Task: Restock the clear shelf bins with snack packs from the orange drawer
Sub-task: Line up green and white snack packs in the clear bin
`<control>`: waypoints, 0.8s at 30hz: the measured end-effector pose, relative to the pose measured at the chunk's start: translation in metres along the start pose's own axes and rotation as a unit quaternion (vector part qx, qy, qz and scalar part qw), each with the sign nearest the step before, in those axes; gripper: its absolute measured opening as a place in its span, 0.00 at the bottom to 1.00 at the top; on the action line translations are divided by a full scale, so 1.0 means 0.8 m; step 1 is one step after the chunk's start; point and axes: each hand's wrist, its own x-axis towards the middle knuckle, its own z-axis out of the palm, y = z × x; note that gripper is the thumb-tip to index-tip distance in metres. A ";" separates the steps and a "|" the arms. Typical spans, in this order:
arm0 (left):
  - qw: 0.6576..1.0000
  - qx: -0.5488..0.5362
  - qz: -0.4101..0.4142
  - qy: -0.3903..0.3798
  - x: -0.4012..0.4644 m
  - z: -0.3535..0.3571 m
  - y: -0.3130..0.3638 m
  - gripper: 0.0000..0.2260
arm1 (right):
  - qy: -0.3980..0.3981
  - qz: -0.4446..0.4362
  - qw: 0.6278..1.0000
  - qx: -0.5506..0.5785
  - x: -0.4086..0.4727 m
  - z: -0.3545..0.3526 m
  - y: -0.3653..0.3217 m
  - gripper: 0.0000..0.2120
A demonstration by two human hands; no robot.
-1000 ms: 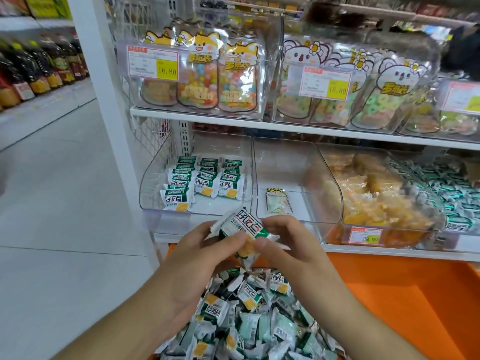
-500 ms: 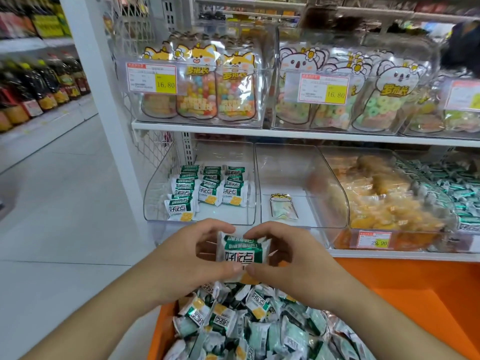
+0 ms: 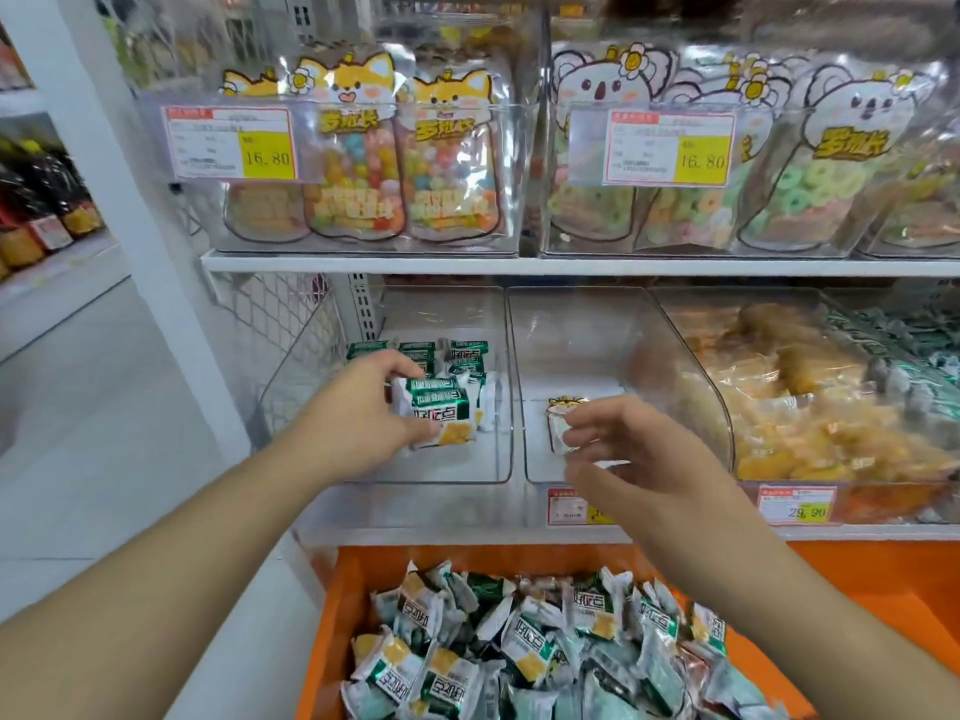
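My left hand (image 3: 358, 415) reaches into the leftmost clear bin (image 3: 483, 465) and grips a small stack of green-and-white snack packs (image 3: 441, 415) just in front of the rows of same packs (image 3: 452, 353) standing there. My right hand (image 3: 631, 452) hovers in front of the second clear bin (image 3: 597, 335), fingers loosely curled and holding nothing. That bin holds one small loose pack (image 3: 558, 426). Below, the orange drawer (image 3: 343, 600) is pulled out and heaped with many of the same snack packs (image 3: 519, 652).
Bins to the right hold yellow-orange snacks (image 3: 810, 407) and green packs (image 3: 914, 345). The upper shelf (image 3: 519, 263) carries bins of candy bags with price tags (image 3: 231, 142). A white upright post (image 3: 140, 200) stands at the left, aisle floor beyond it.
Both hands held the stack over the drawer. Now my left hand alone has carried it up into the left bin, and my right hand has let go and moved right.
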 end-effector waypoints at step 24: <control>0.991 0.134 -0.008 -0.012 0.076 0.090 -0.025 0.34 | -0.012 0.020 0.998 -0.063 -0.007 -0.007 0.029 0.13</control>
